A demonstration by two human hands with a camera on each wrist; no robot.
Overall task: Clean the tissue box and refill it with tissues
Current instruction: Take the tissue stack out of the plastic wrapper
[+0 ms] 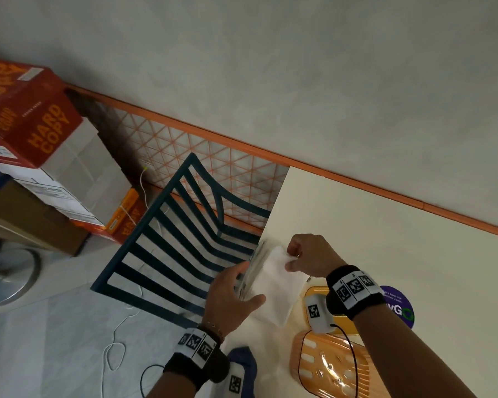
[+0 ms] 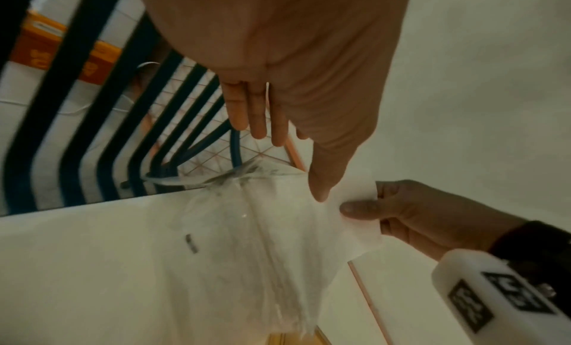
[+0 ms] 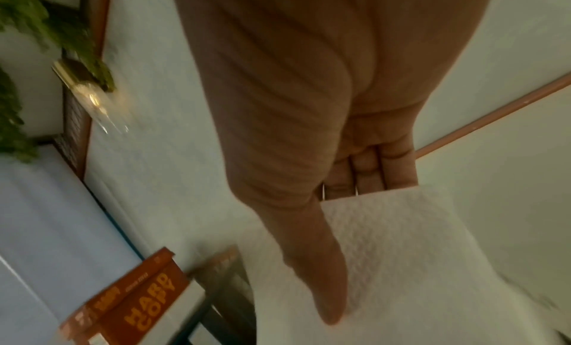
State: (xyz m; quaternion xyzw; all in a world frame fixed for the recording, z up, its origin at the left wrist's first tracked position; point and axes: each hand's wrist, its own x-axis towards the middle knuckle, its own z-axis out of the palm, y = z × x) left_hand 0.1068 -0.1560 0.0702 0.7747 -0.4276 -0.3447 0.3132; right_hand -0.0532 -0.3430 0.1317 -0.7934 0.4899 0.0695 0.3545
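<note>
A stack of white tissues (image 1: 276, 288) stands tilted over the cream table's (image 1: 385, 225) left edge, partly inside a clear plastic wrapper (image 1: 255, 265). My left hand (image 1: 252, 282) grips the pack, thumb on the tissues (image 2: 278, 252) and straight fingers behind the wrapper (image 2: 222, 179). My right hand (image 1: 292, 257) pinches the tissues' upper corner (image 3: 401, 252) between thumb and fingers. A yellow-orange tissue box (image 1: 314, 293) lies under my right wrist, mostly hidden. An orange slotted plastic piece (image 1: 322, 363) sits nearer me.
A dark blue slatted chair (image 1: 184, 225) stands against the table's left edge. Stacked paper cartons (image 1: 41, 133) sit on the floor at far left. A blue cloth (image 1: 242, 360) lies by my left wrist, and a round purple item (image 1: 400, 305) is beyond my right wrist.
</note>
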